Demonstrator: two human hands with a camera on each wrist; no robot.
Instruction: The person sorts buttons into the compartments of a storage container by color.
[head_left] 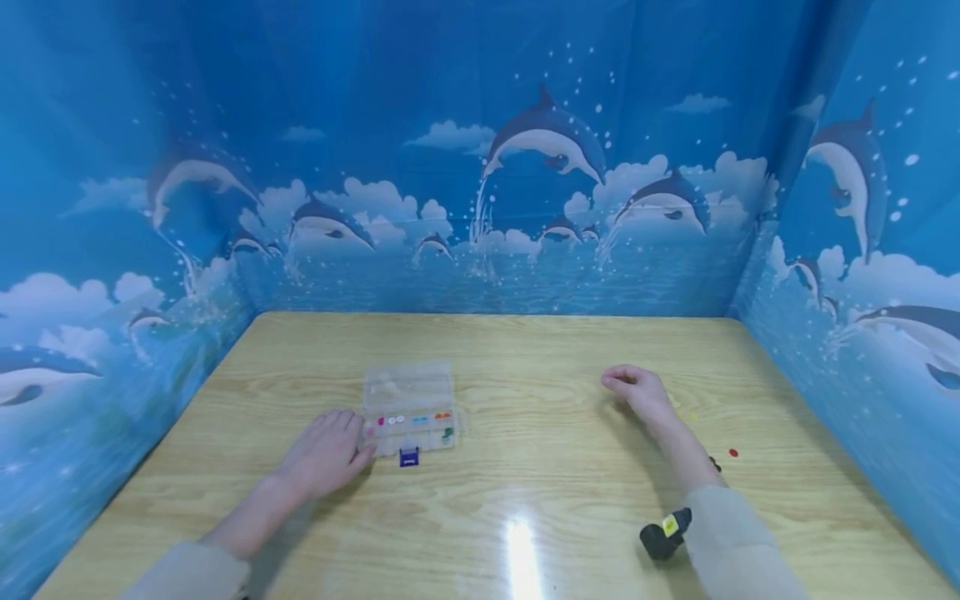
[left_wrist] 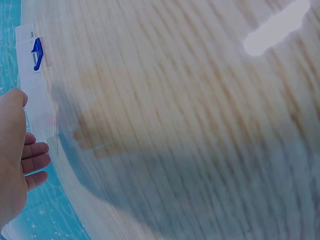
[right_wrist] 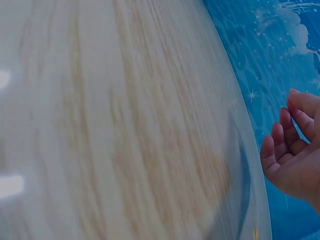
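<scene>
A clear plastic compartment box (head_left: 409,387) lies with its lid folded back on the table. Small pink, white, light blue, orange and green pieces sit in separate compartments, and a blue latch (head_left: 408,457) shows at its front. My left hand (head_left: 327,450) rests at the box's left end, its thumb by the near corner and its fingers loosely extended. Well to the right of the box, my right hand (head_left: 637,392) is raised over the table. In the right wrist view its thumb and index fingertips come together; I cannot tell whether something small is between them.
To the right of my right forearm lie a small red piece (head_left: 733,452), a pale yellow piece (head_left: 693,416) and a dark piece (head_left: 715,464), partly hidden by the arm. Blue dolphin-print curtains (head_left: 420,100) enclose the wooden table (head_left: 525,467) at the back and sides.
</scene>
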